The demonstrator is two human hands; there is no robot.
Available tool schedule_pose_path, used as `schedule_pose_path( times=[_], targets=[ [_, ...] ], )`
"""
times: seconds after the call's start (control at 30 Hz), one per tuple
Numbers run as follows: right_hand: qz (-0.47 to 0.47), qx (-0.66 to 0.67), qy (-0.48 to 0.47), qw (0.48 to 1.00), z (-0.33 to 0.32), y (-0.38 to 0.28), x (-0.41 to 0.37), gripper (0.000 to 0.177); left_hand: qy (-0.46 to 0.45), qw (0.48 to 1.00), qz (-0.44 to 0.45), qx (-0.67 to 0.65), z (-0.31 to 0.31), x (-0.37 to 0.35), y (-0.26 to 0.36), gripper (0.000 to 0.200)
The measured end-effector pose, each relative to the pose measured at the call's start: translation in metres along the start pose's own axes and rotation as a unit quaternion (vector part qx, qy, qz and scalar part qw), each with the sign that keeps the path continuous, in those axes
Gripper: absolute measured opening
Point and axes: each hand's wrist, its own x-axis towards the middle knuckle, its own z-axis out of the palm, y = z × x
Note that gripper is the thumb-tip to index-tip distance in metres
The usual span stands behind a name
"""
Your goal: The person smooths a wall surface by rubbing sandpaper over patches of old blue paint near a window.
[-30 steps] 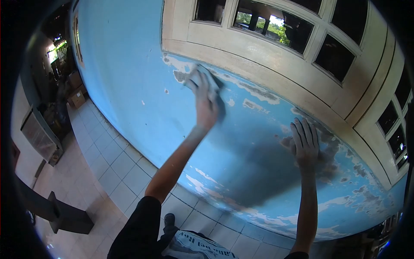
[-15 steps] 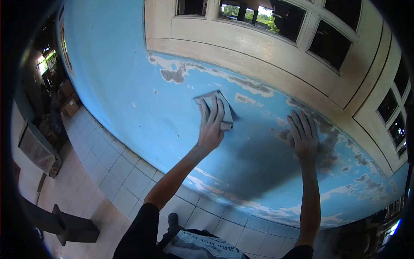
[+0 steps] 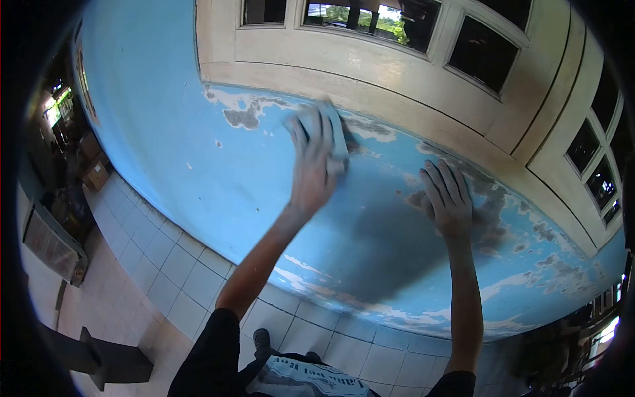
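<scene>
My left hand (image 3: 313, 147), blurred by motion, presses a sheet of sandpaper (image 3: 338, 132) against the blue wall (image 3: 245, 178). The sheet looks pale grey, and its edges stick out past my fingers. Just above this hand runs a strip of flaked paint below the cream wooden panel. My right hand (image 3: 450, 202) lies flat on the wall farther right, fingers stretched out, with nothing in it. Beside that hand is a grey patch (image 3: 490, 205) where paint has come off. Pale dust coats the fingers of both hands.
Cream window frames (image 3: 370, 56) with glass panes sit above the wall. White floor tiles (image 3: 178, 261) run along its foot, where my shoe (image 3: 262, 339) shows. At the left are a cardboard box (image 3: 96, 175) and a dark bench-like piece (image 3: 116, 360).
My left hand has slid the sandpaper up the wall, close to the flaked strip under the window frame. The right hand stays on the same spot; the view has shifted a little.
</scene>
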Motion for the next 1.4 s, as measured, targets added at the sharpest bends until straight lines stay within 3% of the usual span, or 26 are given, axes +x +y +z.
schedule_pose_path(
  times=[0.07,0.13,0.2,0.33,0.4,0.53,0.6,0.63,0.73,0.8,0.87,0.93,1.03,1.07,1.13,1.23,1.3,1.4],
  targets=[
    [0.005,-0.002,-0.001,1.0,0.0,0.0,-0.001,0.031,0.088,0.995,-0.035,0.026,-0.01,0.035,0.006,0.064],
    [0.005,0.001,-0.012,1.0,-0.001,0.0,0.0,0.031,0.083,0.996,-0.021,0.033,0.012,0.01,0.006,0.067],
    [0.006,0.004,-0.007,1.0,-0.002,0.0,0.001,0.032,-0.057,0.998,0.002,0.033,0.031,-0.036,0.014,0.065],
    [0.003,0.004,-0.01,1.0,-0.002,0.001,-0.001,0.033,-0.141,0.989,-0.016,0.036,0.021,-0.03,0.017,0.066],
    [0.004,0.004,-0.013,1.0,-0.003,0.001,0.001,0.033,0.077,0.997,0.0,0.001,0.001,0.023,0.015,0.068],
    [-0.003,-0.001,-0.017,1.0,-0.003,0.001,0.0,0.033,0.084,0.996,-0.003,0.037,0.019,0.006,0.024,0.072],
    [-0.005,0.007,-0.004,1.0,-0.002,0.003,0.002,0.032,-0.079,0.996,0.015,0.045,0.047,-0.051,0.028,0.074],
    [-0.001,0.018,0.001,1.0,-0.003,0.001,0.001,0.031,-0.081,0.996,0.019,0.045,0.044,-0.047,0.029,0.074],
    [0.0,0.017,0.005,1.0,-0.003,0.001,0.001,0.03,-0.063,0.998,0.01,0.016,0.021,-0.003,0.041,0.073],
    [0.006,0.014,0.01,1.0,-0.002,0.002,0.001,0.03,0.039,0.999,0.005,0.004,0.006,0.044,0.052,0.071],
    [0.008,0.009,0.014,1.0,-0.006,0.0,-0.002,0.03,0.063,0.998,0.006,0.022,0.029,0.018,0.053,0.072],
    [0.041,0.02,0.03,0.998,-0.008,0.003,0.0,0.031,-0.086,0.992,0.045,0.082,0.061,-0.042,0.05,0.068],
    [0.054,0.016,0.044,0.997,-0.005,0.003,-0.001,0.032,-0.123,0.991,0.03,0.032,0.061,-0.063,0.056,0.066],
    [0.054,0.015,0.043,0.997,-0.005,0.004,0.0,0.032,-0.122,0.992,0.03,0.03,0.054,-0.042,0.061,0.066],
    [0.066,0.018,0.059,0.996,-0.005,0.002,-0.002,0.031,-0.016,0.999,0.037,0.019,0.031,0.013,0.074,0.066],
    [0.109,-0.001,0.071,0.992,-0.006,0.001,-0.003,0.031,-0.028,0.998,0.045,0.035,0.049,0.001,0.079,0.069],
    [0.12,-0.005,0.091,0.989,-0.003,0.005,-0.004,0.03,-0.11,0.99,0.066,0.057,0.078,-0.053,0.073,0.073],
    [0.145,-0.007,0.118,0.982,-0.001,0.003,-0.004,0.031,-0.118,0.99,0.06,0.048,0.064,-0.033,0.081,0.074]
  ],
)
